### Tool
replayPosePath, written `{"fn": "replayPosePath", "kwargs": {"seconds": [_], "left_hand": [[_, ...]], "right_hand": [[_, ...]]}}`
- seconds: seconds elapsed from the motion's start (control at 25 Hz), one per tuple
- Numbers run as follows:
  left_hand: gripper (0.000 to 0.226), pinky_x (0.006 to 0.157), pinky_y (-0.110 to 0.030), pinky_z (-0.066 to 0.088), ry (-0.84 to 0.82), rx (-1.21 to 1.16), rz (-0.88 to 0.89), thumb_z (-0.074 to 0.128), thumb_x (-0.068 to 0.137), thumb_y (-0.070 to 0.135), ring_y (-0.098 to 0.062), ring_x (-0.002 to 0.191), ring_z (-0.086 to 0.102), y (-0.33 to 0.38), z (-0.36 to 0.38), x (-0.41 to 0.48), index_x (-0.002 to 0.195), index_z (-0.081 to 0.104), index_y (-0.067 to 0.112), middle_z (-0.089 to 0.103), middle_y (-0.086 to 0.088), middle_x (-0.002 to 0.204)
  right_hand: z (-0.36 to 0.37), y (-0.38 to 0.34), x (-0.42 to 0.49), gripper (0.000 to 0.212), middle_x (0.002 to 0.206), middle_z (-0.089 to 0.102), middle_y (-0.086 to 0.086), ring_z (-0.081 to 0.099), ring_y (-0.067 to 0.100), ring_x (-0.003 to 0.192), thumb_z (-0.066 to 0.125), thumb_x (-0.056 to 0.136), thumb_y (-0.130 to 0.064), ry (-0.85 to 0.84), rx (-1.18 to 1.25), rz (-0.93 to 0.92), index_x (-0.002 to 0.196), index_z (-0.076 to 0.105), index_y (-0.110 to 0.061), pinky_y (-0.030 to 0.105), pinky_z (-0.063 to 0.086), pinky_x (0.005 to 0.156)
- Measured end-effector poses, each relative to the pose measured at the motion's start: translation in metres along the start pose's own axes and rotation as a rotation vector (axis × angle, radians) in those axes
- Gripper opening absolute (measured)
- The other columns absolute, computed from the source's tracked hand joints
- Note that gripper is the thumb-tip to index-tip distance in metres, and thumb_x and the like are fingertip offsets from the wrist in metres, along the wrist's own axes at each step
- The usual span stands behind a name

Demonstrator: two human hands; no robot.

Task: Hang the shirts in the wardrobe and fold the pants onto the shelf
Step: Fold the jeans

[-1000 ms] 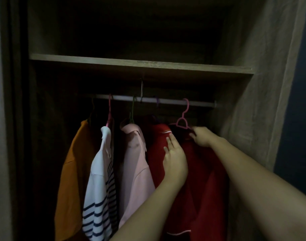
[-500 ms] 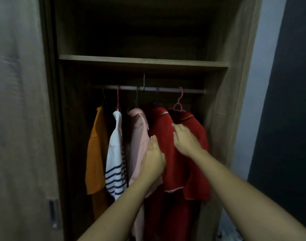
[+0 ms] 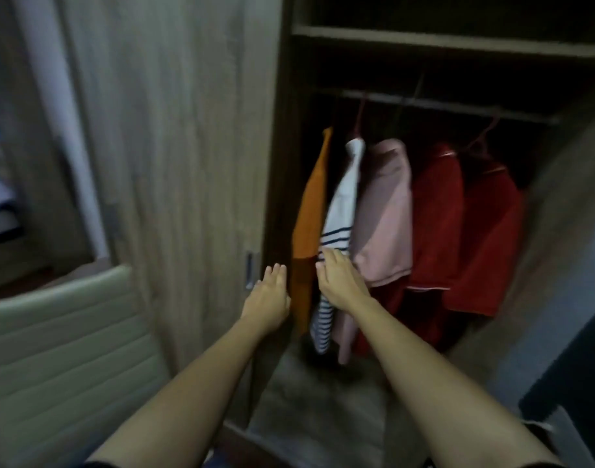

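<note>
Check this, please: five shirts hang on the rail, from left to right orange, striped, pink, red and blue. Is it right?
Almost. The head view shows the rightmost shirt is red, not blue. The orange shirt, striped shirt, pink shirt and first red shirt hang on the rail as stated.

Both arms reach forward, bare to the elbow. The left forearm (image 3: 188, 383) rises from the lower left and the right forearm (image 3: 424, 366) from the lower right, drawing closer toward the wrists. The left hand (image 3: 268, 297) is palm down, its fingers (image 3: 276, 271) straight and together. The right hand (image 3: 340, 280) sits just beside it, slightly higher and apart from it, with its knuckles up and fingers loosely bent.
</note>
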State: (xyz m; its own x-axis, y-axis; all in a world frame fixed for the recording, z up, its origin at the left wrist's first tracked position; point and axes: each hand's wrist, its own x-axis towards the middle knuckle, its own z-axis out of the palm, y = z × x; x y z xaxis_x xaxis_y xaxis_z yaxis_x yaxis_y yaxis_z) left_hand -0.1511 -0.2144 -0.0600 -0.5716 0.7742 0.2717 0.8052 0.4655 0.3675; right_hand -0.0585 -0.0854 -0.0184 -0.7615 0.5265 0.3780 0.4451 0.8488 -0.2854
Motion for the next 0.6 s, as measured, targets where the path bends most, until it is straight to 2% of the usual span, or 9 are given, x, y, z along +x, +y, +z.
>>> {"fn": "replayPosePath", "kwargs": {"seconds": [0.28, 0.4, 0.6], "left_hand": [[0.061, 0.116, -0.037, 0.014, -0.170, 0.193, -0.340, 0.034, 0.097, 0.015, -0.027, 0.146, 0.007, -0.184, 0.036, -0.112, 0.149, 0.006, 0.002, 0.007, -0.014, 0.158], [0.064, 0.116, -0.038, 0.011, -0.313, 0.261, -0.538, 0.036, 0.097, 0.018, -0.027, 0.146, 0.004, -0.248, 0.056, -0.181, 0.149, 0.001, 0.001, 0.002, -0.015, 0.158], [0.066, 0.116, -0.040, 0.009, -0.368, 0.252, -0.907, 0.037, 0.097, 0.020, -0.025, 0.146, 0.001, -0.330, 0.116, -0.300, 0.149, -0.001, 0.003, -0.001, -0.013, 0.159]], "right_hand": [[0.172, -0.103, -0.010, 0.052, 0.148, 0.035, 0.013, 0.033, 0.027, 0.136, 0.033, 0.099, -0.033, -0.379, 0.021, -0.271, 0.143, 0.031, -0.006, 0.035, 0.026, 0.111], [0.264, -0.137, -0.035, 0.054, 0.148, 0.034, 0.016, 0.032, 0.030, 0.135, 0.034, 0.099, -0.034, -0.577, 0.016, -0.394, 0.143, 0.030, -0.004, 0.035, 0.025, 0.111], [0.411, -0.177, -0.083, 0.058, 0.149, 0.031, 0.018, 0.031, 0.032, 0.136, 0.034, 0.098, -0.039, -0.786, -0.009, -0.567, 0.144, 0.027, -0.004, 0.037, 0.022, 0.113]]}}
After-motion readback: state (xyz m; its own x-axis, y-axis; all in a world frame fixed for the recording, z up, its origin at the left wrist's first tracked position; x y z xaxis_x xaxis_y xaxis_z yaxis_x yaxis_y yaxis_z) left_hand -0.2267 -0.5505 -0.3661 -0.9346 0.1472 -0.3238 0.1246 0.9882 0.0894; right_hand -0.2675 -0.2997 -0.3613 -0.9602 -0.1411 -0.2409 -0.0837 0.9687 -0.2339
